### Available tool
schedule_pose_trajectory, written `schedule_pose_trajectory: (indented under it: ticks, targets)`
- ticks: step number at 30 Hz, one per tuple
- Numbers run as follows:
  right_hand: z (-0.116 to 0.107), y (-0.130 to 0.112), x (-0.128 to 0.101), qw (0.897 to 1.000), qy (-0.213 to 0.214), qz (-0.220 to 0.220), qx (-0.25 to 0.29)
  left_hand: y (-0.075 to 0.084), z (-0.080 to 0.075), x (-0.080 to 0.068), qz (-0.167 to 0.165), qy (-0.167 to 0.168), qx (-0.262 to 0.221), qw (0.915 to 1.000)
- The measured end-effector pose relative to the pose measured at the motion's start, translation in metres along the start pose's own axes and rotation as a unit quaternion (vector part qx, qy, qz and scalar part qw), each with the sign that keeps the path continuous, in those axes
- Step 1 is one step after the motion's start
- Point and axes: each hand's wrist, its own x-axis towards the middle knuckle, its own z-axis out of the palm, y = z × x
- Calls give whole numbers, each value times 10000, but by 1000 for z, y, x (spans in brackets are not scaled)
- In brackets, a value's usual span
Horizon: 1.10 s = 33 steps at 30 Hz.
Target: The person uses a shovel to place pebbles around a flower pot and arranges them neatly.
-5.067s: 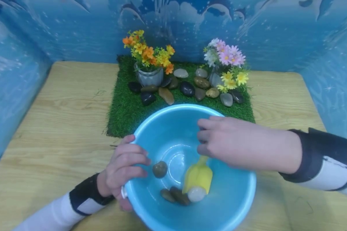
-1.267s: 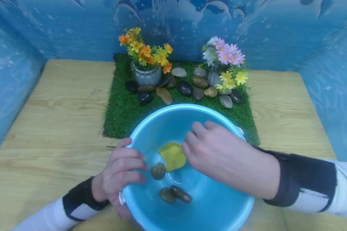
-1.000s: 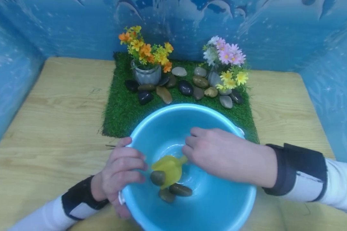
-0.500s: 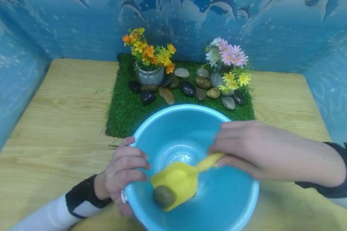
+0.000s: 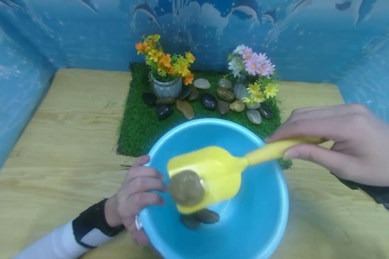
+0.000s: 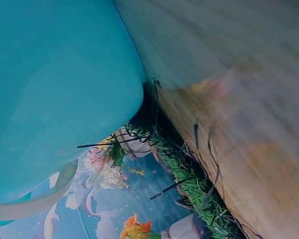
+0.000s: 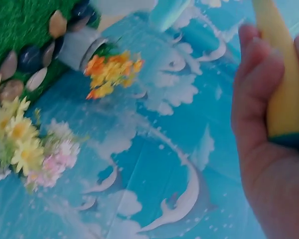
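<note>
A yellow toy shovel [image 5: 210, 176] is tilted over the light-blue bucket [image 5: 256, 230], with a grey-brown stone [image 5: 186, 187] in its scoop. Its handle is held by my right hand [image 5: 340, 140], thumb along the near side; the right wrist view shows the fingers [image 7: 261, 74] curled round the handle [image 7: 286, 99]. My left hand [image 5: 141, 194] grips the bucket's left rim, fingers over the inside. Two dark stones [image 5: 207, 216] lie on the bucket's bottom, partly hidden by the scoop. In the left wrist view the bucket's outer wall [image 6: 60, 89] fills the upper left.
Behind the bucket a green turf mat [image 5: 139, 133] bears several stones [image 5: 209, 101], a grey pot with orange and yellow flowers [image 5: 165, 86] and another with pink and yellow flowers [image 5: 253, 64]. Blue dolphin-print walls [image 5: 94, 39] enclose the wooden table [image 5: 68, 144].
The shovel has slid under the round stone and lifted it off the bucket's bottom, as my right hand moved up and right. A white stone scooped earlier is gone from the bucket. My left hand stays.
</note>
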Motion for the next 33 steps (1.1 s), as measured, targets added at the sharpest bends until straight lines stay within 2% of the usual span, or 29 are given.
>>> schedule_pose_trajectory:
  ticks: [3, 4, 5, 7, 9, 14, 21, 28, 33]
  targets:
    - [-29, -53, 38, 9911, 522, 887, -844, 2, 0, 11, -95, -110, 23, 9999]
    - [-34, -66, 49, 9843, 687, 1179, -1121, 2, 1, 15, -116, -140, 36, 9998]
    - [-36, -76, 58, 9732, 858, 1605, -1405, 3, 2, 19, -135, -166, 47, 9998]
    - [-34, -80, 71, 9615, 1214, 1925, -1543, 2, 3, 26, -119, -211, 57, 9997]
    - [-30, -78, 81, 9496, 1372, 2335, -1577, 1, 5, 30, -84, -209, 64, 9997]
    - [-14, -57, 95, 9361, 1268, 3003, -1323, 2, 3, 30, -108, -288, 49, 9995]
    - [8, -22, 114, 9396, 990, 2947, -1430, 3, 2, 28, -155, -341, 38, 9993]
    - [31, -10, 139, 9411, 1060, 2518, -1992, 4, 4, 29, -162, -273, 6, 9995]
    - [49, -7, 150, 9421, 1198, 2129, -2297, 4, 2, 29, -164, -356, 8, 9992]
